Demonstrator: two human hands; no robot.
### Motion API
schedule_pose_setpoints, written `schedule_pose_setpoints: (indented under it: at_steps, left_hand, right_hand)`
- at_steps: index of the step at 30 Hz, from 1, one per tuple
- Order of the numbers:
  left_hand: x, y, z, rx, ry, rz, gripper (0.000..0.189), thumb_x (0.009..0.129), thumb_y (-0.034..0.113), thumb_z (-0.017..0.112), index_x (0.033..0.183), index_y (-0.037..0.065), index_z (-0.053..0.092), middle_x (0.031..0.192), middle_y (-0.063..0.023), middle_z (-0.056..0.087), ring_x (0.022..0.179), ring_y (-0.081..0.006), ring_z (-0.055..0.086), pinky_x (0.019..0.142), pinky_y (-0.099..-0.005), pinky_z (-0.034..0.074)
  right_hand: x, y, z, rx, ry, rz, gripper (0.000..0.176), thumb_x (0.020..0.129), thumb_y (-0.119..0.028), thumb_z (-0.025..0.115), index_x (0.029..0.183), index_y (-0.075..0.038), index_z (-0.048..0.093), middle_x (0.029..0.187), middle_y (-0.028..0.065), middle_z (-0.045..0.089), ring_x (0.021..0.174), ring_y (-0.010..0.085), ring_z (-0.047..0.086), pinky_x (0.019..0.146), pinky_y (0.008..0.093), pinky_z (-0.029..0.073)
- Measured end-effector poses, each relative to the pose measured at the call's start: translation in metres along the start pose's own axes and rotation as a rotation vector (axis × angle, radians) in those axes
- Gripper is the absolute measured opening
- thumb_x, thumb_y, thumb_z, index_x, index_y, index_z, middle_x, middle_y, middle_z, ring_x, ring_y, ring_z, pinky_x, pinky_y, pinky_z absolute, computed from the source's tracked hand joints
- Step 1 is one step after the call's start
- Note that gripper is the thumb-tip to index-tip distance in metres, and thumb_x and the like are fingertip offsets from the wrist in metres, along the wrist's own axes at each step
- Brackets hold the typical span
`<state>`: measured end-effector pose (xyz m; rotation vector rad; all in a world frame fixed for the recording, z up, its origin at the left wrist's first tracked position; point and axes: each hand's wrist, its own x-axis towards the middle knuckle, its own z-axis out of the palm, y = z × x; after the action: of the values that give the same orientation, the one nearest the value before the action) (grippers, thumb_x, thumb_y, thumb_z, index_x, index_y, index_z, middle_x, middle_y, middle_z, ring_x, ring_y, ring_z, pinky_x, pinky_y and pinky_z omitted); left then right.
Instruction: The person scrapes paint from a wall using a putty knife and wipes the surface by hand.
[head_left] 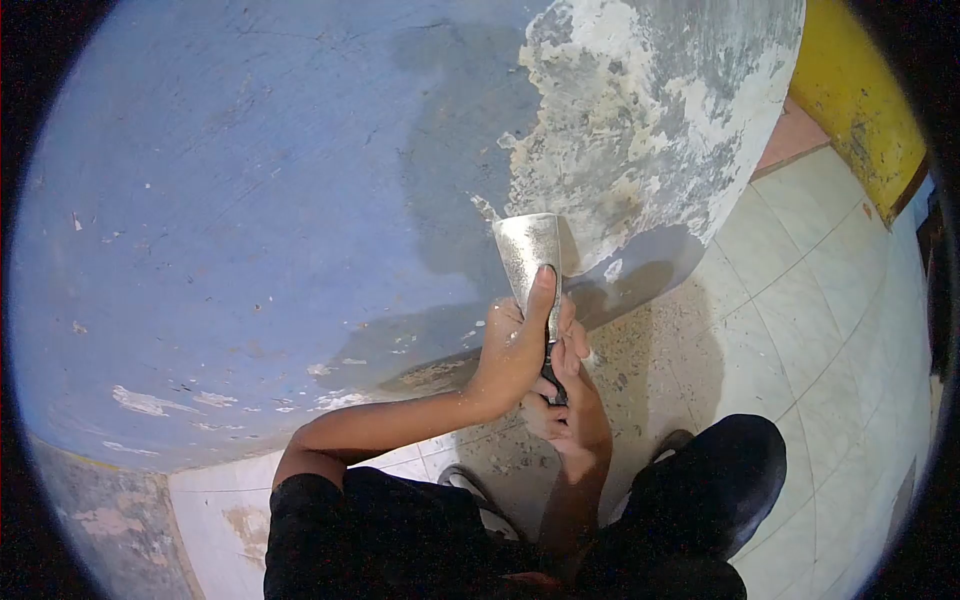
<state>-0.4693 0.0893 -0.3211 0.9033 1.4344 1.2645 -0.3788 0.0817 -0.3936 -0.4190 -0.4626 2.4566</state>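
Note:
A wide metal scraper (528, 245) with a black handle is held in both hands against the blue painted wall (250, 200). My left hand (515, 345) wraps around the lower blade, its thumb pressed flat along the metal. Below it, my right hand (568, 415) is closed around the handle. The blade's front edge sits by the border of a bare, patchy grey-white area (620, 130) where paint is gone. A small curl of loosened paint (485, 207) shows just beyond the blade's left corner.
Paint flakes are scattered over the tiled floor (800, 330) near the wall's base. A yellow painted surface (860, 100) stands at the upper right. Smaller chipped spots (150, 402) mark the wall's lower left. My bent knee (740, 480) is at the lower right.

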Motion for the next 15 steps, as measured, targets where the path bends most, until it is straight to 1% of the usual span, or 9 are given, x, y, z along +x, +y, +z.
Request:
schedule_pose_setpoints:
  at_steps: [3, 5, 8, 9, 10, 11, 12, 13, 15]
  left_hand:
    - [0.004, 0.009, -0.005, 0.019, 0.031, 0.088, 0.056, 0.087, 0.056, 0.035, 0.061, 0.007, 0.041, 0.052, -0.0085, 0.052, 0.042, -0.0105, 0.048, 0.034, -0.0195, 0.034]
    - [0.008, 0.014, -0.009, 0.043, 0.047, 0.140, 0.056, 0.088, 0.055, 0.033, 0.061, 0.007, 0.041, 0.050, -0.0083, 0.051, 0.041, -0.0106, 0.047, 0.035, -0.0195, 0.033]
    - [0.010, 0.022, -0.013, -0.013, -0.013, 0.278, 0.052, 0.091, 0.050, 0.032, 0.061, 0.008, 0.040, 0.050, -0.0081, 0.052, 0.040, -0.0111, 0.047, 0.037, -0.0205, 0.035]
    - [0.010, 0.020, -0.011, -0.007, -0.012, 0.275, 0.052, 0.091, 0.050, 0.032, 0.061, 0.008, 0.040, 0.050, -0.0081, 0.052, 0.040, -0.0111, 0.047, 0.037, -0.0205, 0.035]
    - [0.010, 0.015, -0.006, -0.028, 0.010, 0.227, 0.051, 0.091, 0.047, 0.034, 0.060, 0.007, 0.042, 0.050, -0.0080, 0.051, 0.042, -0.0113, 0.048, 0.039, -0.0210, 0.036]
    - [0.010, 0.008, -0.001, -0.052, 0.032, 0.182, 0.051, 0.092, 0.043, 0.036, 0.059, 0.006, 0.044, 0.051, -0.0080, 0.051, 0.044, -0.0115, 0.049, 0.041, -0.0215, 0.037]
    - [0.015, -0.007, 0.001, -0.075, 0.003, 0.198, 0.051, 0.091, 0.046, 0.037, 0.059, 0.007, 0.042, 0.052, -0.0089, 0.052, 0.045, -0.0113, 0.049, 0.038, -0.0214, 0.037]
    - [0.015, -0.019, 0.001, -0.080, 0.002, 0.207, 0.051, 0.091, 0.046, 0.037, 0.059, 0.007, 0.042, 0.052, -0.0089, 0.052, 0.045, -0.0113, 0.049, 0.038, -0.0214, 0.037]
    - [0.015, -0.032, 0.004, -0.096, -0.005, 0.055, 0.052, 0.089, 0.050, 0.037, 0.059, 0.007, 0.041, 0.054, -0.0094, 0.054, 0.046, -0.0110, 0.050, 0.035, -0.0207, 0.036]
  right_hand:
    - [0.000, -0.008, 0.024, -0.054, 0.038, -0.019, 0.030, 0.093, -0.040, 0.036, 0.083, -0.013, 0.043, 0.049, -0.0035, 0.028, 0.032, 0.0044, 0.020, 0.030, 0.0178, 0.014]
    - [0.008, -0.013, 0.033, -0.097, 0.071, -0.040, 0.029, 0.093, -0.040, 0.036, 0.084, -0.013, 0.044, 0.051, -0.0033, 0.029, 0.033, 0.0047, 0.020, 0.031, 0.0178, 0.015]
    - [0.017, -0.014, 0.028, -0.064, -0.065, -0.064, 0.023, 0.093, -0.034, 0.038, 0.088, -0.014, 0.044, 0.058, -0.0030, 0.034, 0.037, 0.0044, 0.024, 0.033, 0.0168, 0.015]
    - [0.020, -0.010, 0.014, -0.057, -0.066, -0.063, 0.023, 0.093, -0.034, 0.038, 0.088, -0.014, 0.044, 0.058, -0.0030, 0.034, 0.037, 0.0044, 0.024, 0.033, 0.0168, 0.015]
    - [0.021, -0.009, -0.001, 0.019, -0.085, -0.009, 0.022, 0.093, -0.033, 0.039, 0.093, -0.012, 0.046, 0.061, -0.0027, 0.038, 0.037, 0.0036, 0.026, 0.033, 0.0164, 0.016]
    - [0.018, -0.003, -0.011, -0.031, 0.008, -0.058, 0.027, 0.092, -0.033, 0.039, 0.104, -0.009, 0.045, 0.066, -0.0020, 0.042, 0.037, 0.0027, 0.027, 0.032, 0.0159, 0.017]
    - [0.015, -0.001, -0.015, -0.085, 0.103, -0.101, 0.034, 0.092, -0.033, 0.040, 0.114, -0.007, 0.044, 0.070, -0.0014, 0.047, 0.037, 0.0018, 0.029, 0.031, 0.0154, 0.018]
    - [0.012, 0.003, -0.023, -0.094, 0.099, -0.105, 0.034, 0.092, -0.033, 0.040, 0.114, -0.007, 0.044, 0.070, -0.0014, 0.047, 0.037, 0.0018, 0.029, 0.031, 0.0154, 0.018]
    - [0.011, 0.004, -0.041, -0.120, 0.113, -0.077, 0.038, 0.092, -0.032, 0.041, 0.121, -0.008, 0.040, 0.070, -0.0014, 0.047, 0.037, 0.0015, 0.028, 0.030, 0.0151, 0.017]
